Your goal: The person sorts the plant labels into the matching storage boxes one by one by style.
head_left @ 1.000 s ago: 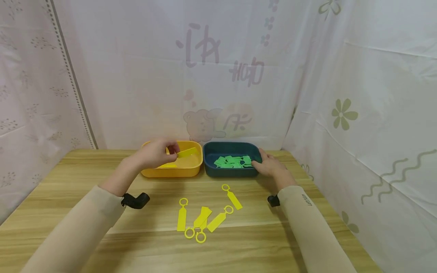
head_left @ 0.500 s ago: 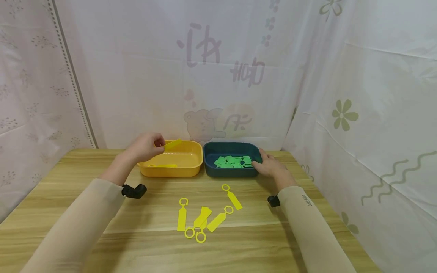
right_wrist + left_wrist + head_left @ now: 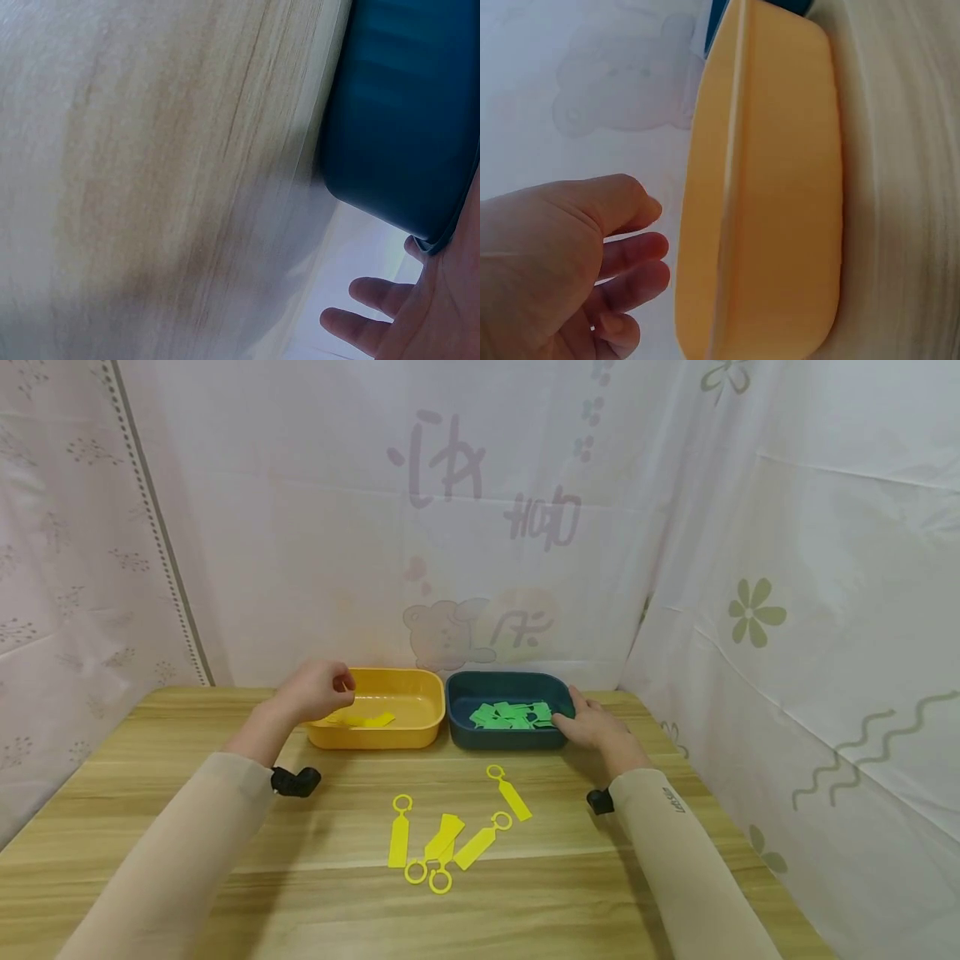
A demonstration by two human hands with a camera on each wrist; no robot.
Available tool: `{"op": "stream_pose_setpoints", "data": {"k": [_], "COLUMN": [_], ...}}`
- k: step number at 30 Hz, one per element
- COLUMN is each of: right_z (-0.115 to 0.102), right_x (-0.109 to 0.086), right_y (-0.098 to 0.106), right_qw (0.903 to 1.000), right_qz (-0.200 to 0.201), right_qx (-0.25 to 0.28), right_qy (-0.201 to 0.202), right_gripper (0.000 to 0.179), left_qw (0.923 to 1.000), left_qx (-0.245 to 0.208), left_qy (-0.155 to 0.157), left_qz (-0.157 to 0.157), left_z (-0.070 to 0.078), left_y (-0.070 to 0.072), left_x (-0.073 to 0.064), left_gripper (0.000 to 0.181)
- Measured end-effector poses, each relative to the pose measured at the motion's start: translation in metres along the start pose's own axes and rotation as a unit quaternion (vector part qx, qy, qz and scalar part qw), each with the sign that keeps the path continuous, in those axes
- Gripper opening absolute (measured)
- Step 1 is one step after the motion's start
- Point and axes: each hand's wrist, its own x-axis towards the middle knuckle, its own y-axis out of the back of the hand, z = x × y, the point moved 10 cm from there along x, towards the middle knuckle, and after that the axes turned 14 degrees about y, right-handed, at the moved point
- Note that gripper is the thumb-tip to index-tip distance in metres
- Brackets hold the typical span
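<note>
My left hand (image 3: 315, 690) hovers at the left end of the yellow plastic box (image 3: 405, 739). Its fingers are loosely bent with nothing seen between them, as the left wrist view also shows. Inside that box, yellow ring-ended tags (image 3: 367, 721) lie near the front left. My right hand (image 3: 594, 724) holds the right end of the dark blue box (image 3: 510, 740), the thumb over its rim; in the right wrist view some fingers (image 3: 356, 330) reach out beyond the rim. Green tags (image 3: 510, 716) lie heaped in the blue box.
Several yellow tags (image 3: 399, 839) with ring ends lie on the wooden table (image 3: 330, 893) in front of the boxes, two of them overlapping. The boxes stand side by side near the back edge. White patterned curtains (image 3: 315, 527) hang behind and at both sides.
My left hand moved left inside the yellow box, lifting a yellow tag, then let it go; the tag now lies with the others there. My right hand stayed in place.
</note>
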Motion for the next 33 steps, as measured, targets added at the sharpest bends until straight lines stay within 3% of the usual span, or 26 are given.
{"op": "stream_pose_setpoints", "data": {"k": [4, 10, 18, 21, 25, 29, 33], "right_z": [-0.001, -0.002, -0.003, -0.004, -0.004, -0.001, 0.000], "right_x": [0.000, 0.001, 0.001, 0.001, 0.002, 0.004, 0.005], "right_y": [0.001, 0.001, 0.001, 0.001, 0.001, 0.000, 0.000], "right_qw": [1.0000, 1.0000, 0.9999, 1.0000, 0.9999, 0.9999, 0.9999], "right_qz": [0.002, 0.003, 0.003, -0.001, -0.008, -0.013, -0.014], "right_qx": [0.002, 0.004, 0.011, 0.010, 0.009, 0.005, 0.001], "right_qy": [0.004, 0.006, 0.001, 0.002, 0.002, 0.001, 0.003], "right_gripper": [0.093, 0.092, 0.092, 0.092, 0.092, 0.094, 0.094], "left_qw": [0.9995, 0.9937, 0.9819, 0.9745, 0.9674, 0.9650, 0.9620], "left_qx": [0.007, 0.033, 0.068, 0.087, 0.107, 0.121, 0.129], "left_qy": [-0.030, -0.106, -0.159, -0.170, -0.160, -0.145, -0.142], "left_qz": [-0.006, -0.015, -0.078, -0.118, -0.165, -0.182, -0.194], "left_z": [0.012, 0.049, 0.094, 0.097, 0.090, 0.084, 0.088], "left_y": [-0.008, -0.027, -0.062, -0.080, -0.102, -0.115, -0.124], "left_x": [-0.007, -0.022, -0.050, -0.058, -0.062, -0.064, -0.071], "left_gripper": [0.022, 0.016, 0.010, 0.007, 0.006, 0.004, 0.004]}}
